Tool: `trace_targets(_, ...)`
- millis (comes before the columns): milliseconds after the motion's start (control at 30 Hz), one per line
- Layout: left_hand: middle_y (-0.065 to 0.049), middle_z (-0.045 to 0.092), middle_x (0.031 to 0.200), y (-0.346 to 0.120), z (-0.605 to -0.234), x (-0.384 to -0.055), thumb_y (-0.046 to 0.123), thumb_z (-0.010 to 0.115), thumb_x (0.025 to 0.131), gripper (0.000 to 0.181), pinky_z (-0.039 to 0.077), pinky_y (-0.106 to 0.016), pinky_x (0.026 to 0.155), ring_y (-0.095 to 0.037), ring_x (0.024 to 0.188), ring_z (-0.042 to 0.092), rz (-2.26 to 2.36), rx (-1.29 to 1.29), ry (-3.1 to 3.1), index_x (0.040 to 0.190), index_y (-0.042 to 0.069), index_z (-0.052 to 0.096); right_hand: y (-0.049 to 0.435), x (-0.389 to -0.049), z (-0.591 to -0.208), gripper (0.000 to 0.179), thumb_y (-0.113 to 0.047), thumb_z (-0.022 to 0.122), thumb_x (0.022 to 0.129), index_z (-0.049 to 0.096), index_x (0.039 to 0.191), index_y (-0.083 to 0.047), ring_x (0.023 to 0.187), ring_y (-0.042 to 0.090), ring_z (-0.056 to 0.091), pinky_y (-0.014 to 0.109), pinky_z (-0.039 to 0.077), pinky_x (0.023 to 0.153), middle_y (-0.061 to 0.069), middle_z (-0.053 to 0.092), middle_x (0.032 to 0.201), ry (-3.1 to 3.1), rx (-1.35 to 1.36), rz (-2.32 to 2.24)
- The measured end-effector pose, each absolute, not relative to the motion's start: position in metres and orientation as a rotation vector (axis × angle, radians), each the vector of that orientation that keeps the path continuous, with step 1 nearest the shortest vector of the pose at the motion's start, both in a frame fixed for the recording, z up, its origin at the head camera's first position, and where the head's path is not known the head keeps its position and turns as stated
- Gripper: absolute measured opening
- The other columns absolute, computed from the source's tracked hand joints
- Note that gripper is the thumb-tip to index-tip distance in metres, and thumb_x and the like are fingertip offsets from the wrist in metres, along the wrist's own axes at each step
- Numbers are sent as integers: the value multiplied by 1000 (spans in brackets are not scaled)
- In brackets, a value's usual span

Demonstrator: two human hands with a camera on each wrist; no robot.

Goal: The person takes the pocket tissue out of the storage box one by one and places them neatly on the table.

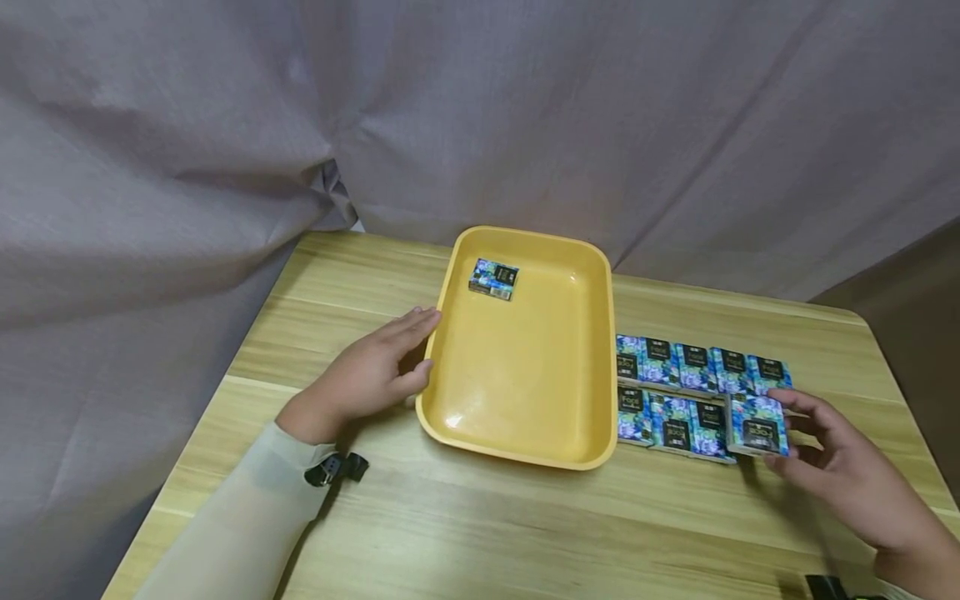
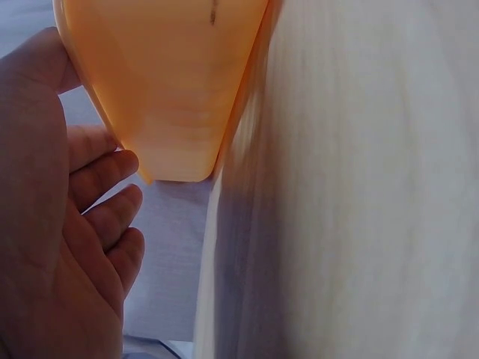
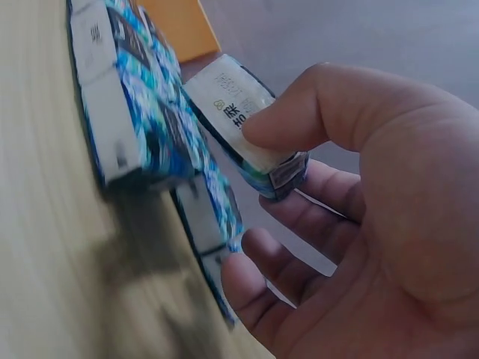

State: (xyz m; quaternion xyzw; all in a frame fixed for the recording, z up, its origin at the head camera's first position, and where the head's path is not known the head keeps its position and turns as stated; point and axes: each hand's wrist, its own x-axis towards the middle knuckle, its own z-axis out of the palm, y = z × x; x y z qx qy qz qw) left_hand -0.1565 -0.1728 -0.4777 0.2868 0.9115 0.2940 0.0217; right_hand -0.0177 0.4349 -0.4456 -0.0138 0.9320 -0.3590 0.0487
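Observation:
Beside the yellow plastic tray, my left hand touches the outer left rim with fingers and thumb loosely extended. The left wrist view shows this hand against the tray's wall. My right hand pinches a small blue floral tissue pack between thumb and fingers. In the right wrist view, that pack is raised, its white printed side under the thumb. Another tissue pack lies in the tray's far left corner.
Two rows of several tissue packs lie to the right of the tray, close against it. All stand on a wooden table. A grey curtain hangs behind the table's far edge.

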Motion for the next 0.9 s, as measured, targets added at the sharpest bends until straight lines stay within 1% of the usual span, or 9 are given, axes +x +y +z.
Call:
trace_targets(167,0,40,182,-174,-478,-157,45,60,112,73,36,-51,139,-24,172,35,910,876,2821,178,21,37,449,-18,-452,84,-9,78,107,32,177,-21,121,-16,42,13,55,76,-21,38,156,2829,-14,-1011)
trace_targets(200,0,40,182,-174,-478,-157,45,59,112,73,36,-52,139,-24,172,35,909,876,2821,178,21,37,451,-18,-453,85,-11,77,108,31,178,-21,125,-10,46,13,55,77,-19,38,157,2823,-12,-996)
trace_targets(300,0,40,182,-174,-478,-157,45,59,112,73,36,-51,139,-24,172,35,906,877,2821,178,21,37,458,-18,-459,84,-13,76,109,29,179,-22,124,-11,45,15,56,77,-13,40,158,2807,4,-968)
trace_targets(400,1,40,182,-174,-479,-157,46,59,112,73,36,-51,139,-23,172,35,905,878,2820,177,21,37,463,-18,-463,83,-13,74,110,28,179,-22,121,-17,44,16,57,77,-10,41,158,2781,24,-983)
trace_targets(467,1,40,182,-174,-479,-157,46,59,112,73,36,-51,139,-23,172,35,906,878,2818,177,21,37,466,-17,-467,83,-11,73,110,28,179,-23,117,-24,37,17,58,77,-16,40,157,2762,26,-1007)
trace_targets(667,0,40,182,-173,-478,-157,45,59,112,73,36,-51,139,-24,172,35,905,880,2815,178,21,37,469,-14,-473,84,-4,72,109,29,179,-20,119,-21,43,17,58,77,-33,35,152,2756,-24,-1059)
trace_targets(767,0,40,182,-173,-477,-157,45,59,112,73,35,-51,139,-24,172,35,903,879,2817,178,21,36,468,-14,-476,84,-7,72,110,29,180,-20,119,-20,41,16,59,78,-22,38,160,2753,-22,-1047)
trace_targets(833,0,40,182,-173,-477,-157,44,59,113,73,35,-51,139,-24,172,35,903,878,2817,178,20,37,467,-14,-479,84,-9,73,110,28,180,-21,120,-22,40,12,56,80,-3,40,167,2758,-18,-1020)
trace_targets(900,-1,40,182,-173,-477,-157,44,60,113,73,35,-51,139,-25,171,35,903,880,2816,178,20,37,466,-15,-481,85,-9,73,110,27,181,-23,140,-5,49,5,50,84,17,37,173,2758,-13,-1001)
